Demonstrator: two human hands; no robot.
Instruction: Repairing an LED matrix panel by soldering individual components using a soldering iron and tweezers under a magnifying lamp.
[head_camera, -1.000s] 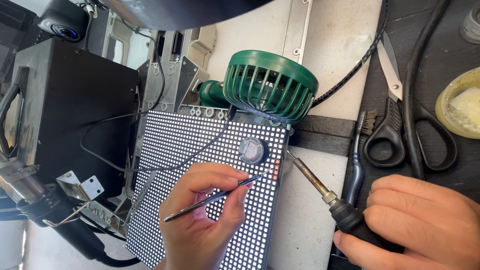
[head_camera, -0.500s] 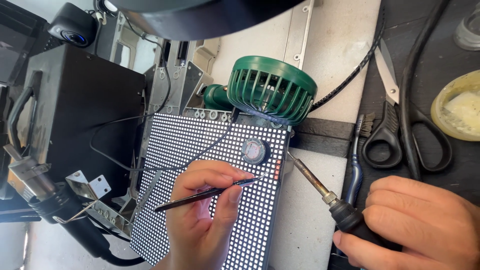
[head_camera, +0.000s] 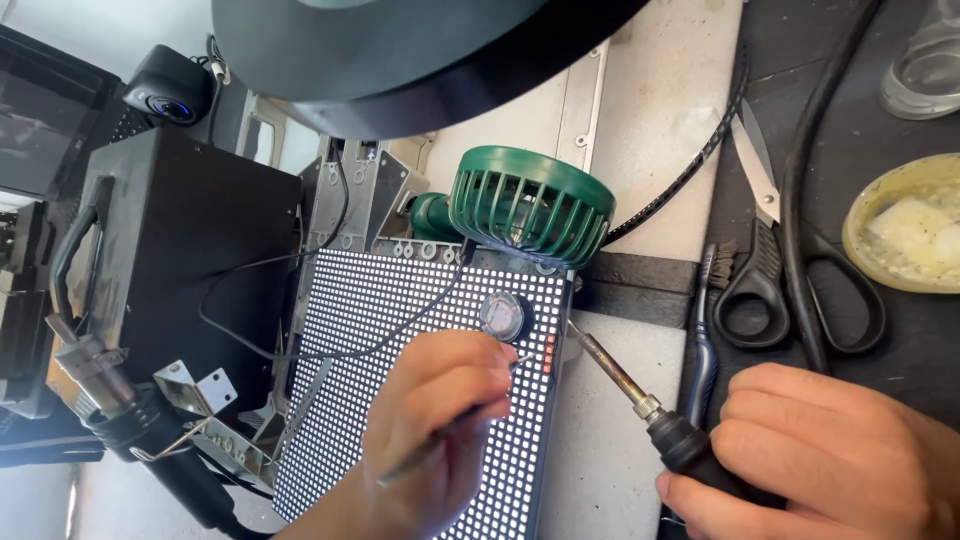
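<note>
A black panel (head_camera: 390, 330) covered in a grid of small white dots lies tilted on the bench. My left hand (head_camera: 435, 420) rests on it and holds thin dark tweezers (head_camera: 440, 432), whose tip points up right toward a column of red dots (head_camera: 548, 352) near the panel's right edge. My right hand (head_camera: 835, 460) grips the black handle of a soldering iron (head_camera: 640, 400); its metal tip reaches the panel's right edge beside the red dots. A small round lens-like piece (head_camera: 501, 314) sits on the panel just above my left hand.
A green caged fan (head_camera: 530, 205) stands at the panel's top edge. Black-handled scissors (head_camera: 780, 270), a brush (head_camera: 703, 350) and a yellowish dish (head_camera: 905, 225) lie at right. A black box (head_camera: 180, 240) with cables sits at left; a dark lamp shade (head_camera: 400, 50) hangs overhead.
My left hand has shifted right and up along the panel, carrying the tweezers' tip closer to the red dots. The right hand and soldering iron have hardly moved.
</note>
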